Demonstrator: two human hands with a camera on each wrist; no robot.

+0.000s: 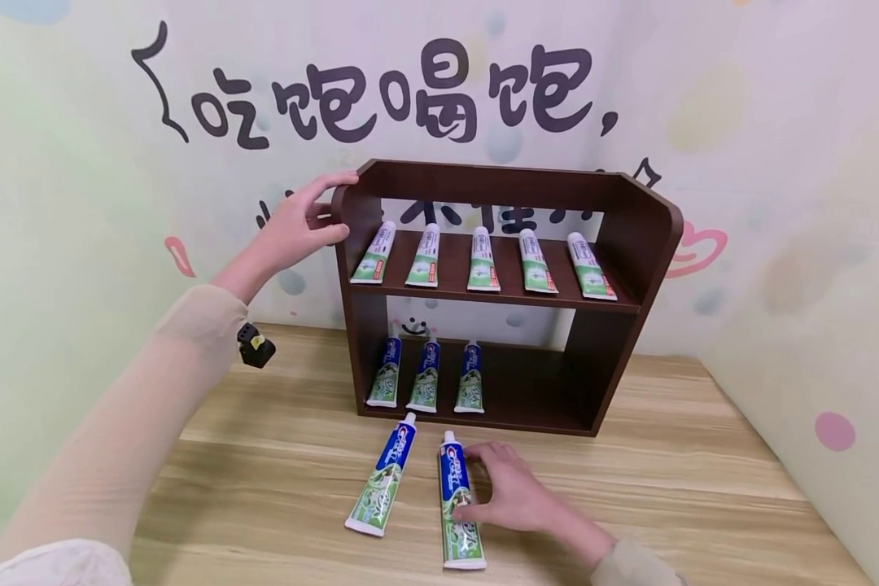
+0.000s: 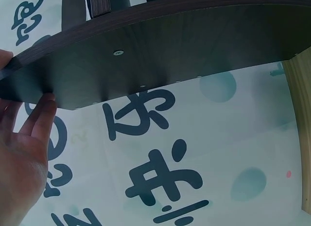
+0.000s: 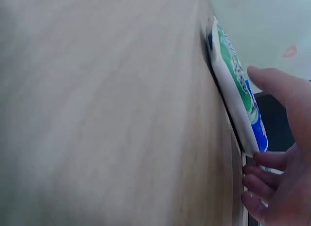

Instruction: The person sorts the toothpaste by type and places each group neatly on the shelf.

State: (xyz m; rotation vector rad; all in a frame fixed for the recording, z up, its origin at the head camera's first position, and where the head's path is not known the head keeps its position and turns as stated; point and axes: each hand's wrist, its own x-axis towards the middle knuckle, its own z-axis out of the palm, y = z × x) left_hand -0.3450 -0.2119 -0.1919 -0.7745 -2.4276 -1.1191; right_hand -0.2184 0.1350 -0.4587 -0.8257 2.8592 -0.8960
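A dark brown two-tier rack (image 1: 513, 303) stands against the wall. My left hand (image 1: 303, 224) grips its upper left corner, with fingers against the side panel (image 2: 160, 56) in the left wrist view. In front of the rack, a blue-and-green toothpaste tube (image 1: 454, 472) lies face up on the table, cap toward the rack. My right hand (image 1: 509, 492) is at its right side, thumb over the tube in the head view. In the right wrist view the thumb stands off the tube (image 3: 238, 85), and a fingertip is right at its far end. Another matching toothpaste tube (image 1: 383, 480) lies tilted to the left.
Several green-and-white toothpaste tubes (image 1: 483, 260) lie in a row on the upper shelf. Three blue-and-green tubes (image 1: 425, 378) lie on the left part of the lower shelf (image 1: 535, 399). The wood-grain table (image 1: 674, 456) meets printed walls behind and at right.
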